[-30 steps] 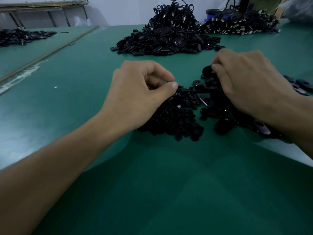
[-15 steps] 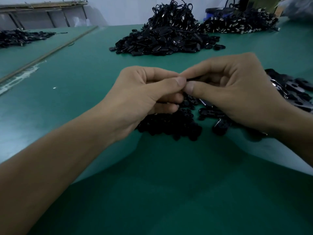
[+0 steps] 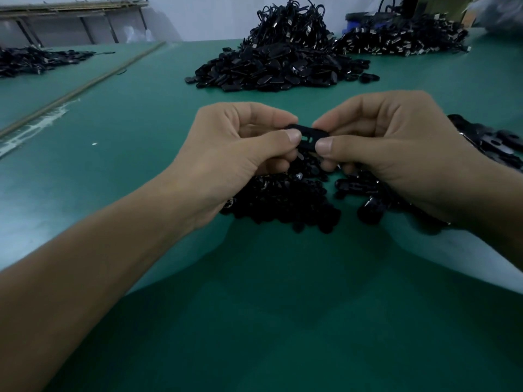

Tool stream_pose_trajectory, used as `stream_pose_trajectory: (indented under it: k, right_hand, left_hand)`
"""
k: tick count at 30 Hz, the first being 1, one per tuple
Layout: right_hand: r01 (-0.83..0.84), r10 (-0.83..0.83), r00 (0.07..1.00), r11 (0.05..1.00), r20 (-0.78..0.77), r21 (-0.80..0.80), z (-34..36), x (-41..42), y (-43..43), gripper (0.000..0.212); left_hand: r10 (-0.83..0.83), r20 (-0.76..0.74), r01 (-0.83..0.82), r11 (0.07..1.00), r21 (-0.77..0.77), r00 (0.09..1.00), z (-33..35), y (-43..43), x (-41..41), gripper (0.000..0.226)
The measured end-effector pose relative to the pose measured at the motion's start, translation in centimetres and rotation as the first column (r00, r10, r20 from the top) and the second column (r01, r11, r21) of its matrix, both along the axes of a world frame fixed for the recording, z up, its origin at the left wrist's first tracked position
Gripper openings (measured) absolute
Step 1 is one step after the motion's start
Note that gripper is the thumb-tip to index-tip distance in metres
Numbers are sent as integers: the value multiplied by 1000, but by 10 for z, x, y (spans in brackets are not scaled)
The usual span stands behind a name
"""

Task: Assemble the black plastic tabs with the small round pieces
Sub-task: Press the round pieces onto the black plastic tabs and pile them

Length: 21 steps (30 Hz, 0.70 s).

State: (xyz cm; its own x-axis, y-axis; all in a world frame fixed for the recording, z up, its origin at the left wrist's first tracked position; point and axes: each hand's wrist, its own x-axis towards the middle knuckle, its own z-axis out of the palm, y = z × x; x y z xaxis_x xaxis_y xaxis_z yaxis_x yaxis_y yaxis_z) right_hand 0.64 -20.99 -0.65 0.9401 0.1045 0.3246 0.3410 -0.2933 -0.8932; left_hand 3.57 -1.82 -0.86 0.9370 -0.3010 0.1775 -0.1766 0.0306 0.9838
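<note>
Head view looks down on the left hand (image 3: 235,154) and the right hand (image 3: 396,154), raised close together above the table. Between them they pinch one flat black oblong plastic tab (image 3: 308,135). The left thumb and forefinger nip its left end, the right thumb and forefinger nip its right end, and the other fingers of both hands are curled under. The tab lies roughly level, its broad face towards the camera, with a small slot showing in the bare middle between the two thumbnails (whether a round piece is already seated in it cannot be told).

Directly beneath the hands a heap of small round black pieces (image 3: 283,202) sits on the green table mat (image 3: 254,306). Just right of it, partly under the right wrist, lie a few larger black parts (image 3: 370,210). More loose black tabs (image 3: 495,140) are spread beyond the right hand, near the frame edge.

Farther back, past the fingers, stands a big mound of black oblong tabs (image 3: 277,69), with a tangle of black corded loops (image 3: 294,21) on top. To its right a second pile of black pieces with pale metal ends (image 3: 402,41) lies. Far left a low dark pile (image 3: 36,60) rests beyond a raised seam strip (image 3: 85,89) that runs across the mat, and a grey rack (image 3: 70,12) stands against the wall
</note>
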Motion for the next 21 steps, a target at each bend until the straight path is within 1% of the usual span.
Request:
stream_pose_trajectory:
  k: [3, 6, 12, 13, 15, 18, 19, 20, 21]
  right_hand:
    - [15, -15, 1000, 999, 4, 28, 2, -1, 0, 7]
    - [12, -12, 1000, 1000, -5, 28, 2, -2, 0, 6]
    - [42, -42, 999, 997, -4, -66, 2, -2, 1, 8]
    - [38, -38, 999, 998, -11, -45, 2, -1, 1, 10]
    - [-9, 12, 999, 997, -43, 72, 2, 0, 0, 17]
    - [-85, 112, 988, 967, -103, 242, 2, -1, 2, 19]
    - [-97, 131, 985, 960, -115, 262, 2, -2, 3, 17]
    - [-94, 122, 986, 967, -110, 235, 2, -2, 4, 13]
    - [-64, 76, 994, 988, -77, 143, 2, -2, 3, 9]
  left_hand:
    - [-22, 20, 22, 1000, 4, 1000, 1, 0, 0, 5]
    - [-25, 35, 25, 1000, 3, 999, 0, 0, 0, 5]
    - [10, 163, -5, 1000, -26, 987, 0, -3, 0, 11]
    - [0, 186, 5, 1000, -27, 983, 1, -3, 0, 15]
    - [-36, 236, 38, 999, -2, 971, 2, -3, -2, 26]
    - [-69, 313, 43, 995, 91, 947, 2, -4, -4, 43]
    - [-69, 318, 38, 994, 103, 945, 1, -4, -5, 44]
    - [-67, 316, 34, 993, 109, 946, 1, -4, -5, 44]
    - [-63, 312, 27, 993, 116, 948, 0, -4, -4, 43]
